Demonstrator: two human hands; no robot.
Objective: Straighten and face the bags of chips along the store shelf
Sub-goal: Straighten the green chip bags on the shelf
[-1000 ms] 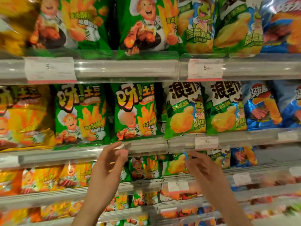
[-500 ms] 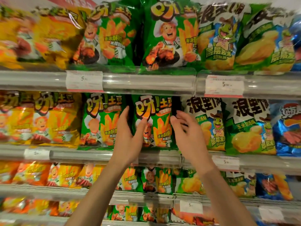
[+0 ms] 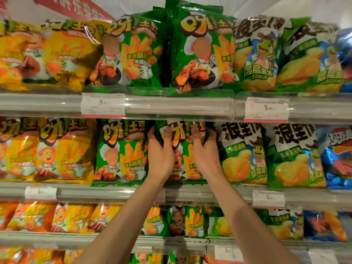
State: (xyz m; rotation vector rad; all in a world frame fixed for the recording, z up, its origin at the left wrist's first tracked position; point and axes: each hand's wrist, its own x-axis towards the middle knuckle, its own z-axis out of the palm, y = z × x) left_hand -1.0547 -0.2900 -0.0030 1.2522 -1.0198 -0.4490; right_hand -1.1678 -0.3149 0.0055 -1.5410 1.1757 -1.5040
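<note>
Item: green foil bag of fry-shaped chips with a cartoon chef [image 3: 182, 149], second shelf from the top, standing between a matching green chef bag [image 3: 122, 152] on its left and a green-and-white bag of corn chips with a cartoon turtle in a cowboy hat [image 3: 243, 153] on its right.

Left hand [image 3: 161, 155]: clasps the bag's left edge, thumb across the front near the top, fingers curled behind. Half a second ago this hand lay flatter against the bag's left side; it now sits higher and wraps the edge.

Right hand [image 3: 204, 151]: clasps the bag's right upper edge, thumb on the front, fingers hooked round the side. Earlier its fingers only touched the edge.

Bag condition: upper part creased inward between the two thumbs; base hidden behind the wrists.

Shelf: clear plastic front rail [image 3: 190, 195] below the bag, white price tags [image 3: 268, 199] clipped along it. Yellow chef bags [image 3: 64, 149] stand to the far left, blue bags [image 3: 337, 159] to the far right.

View: the camera has tilted upward since the earlier frame, so the top shelf's rows show more fully.
</note>
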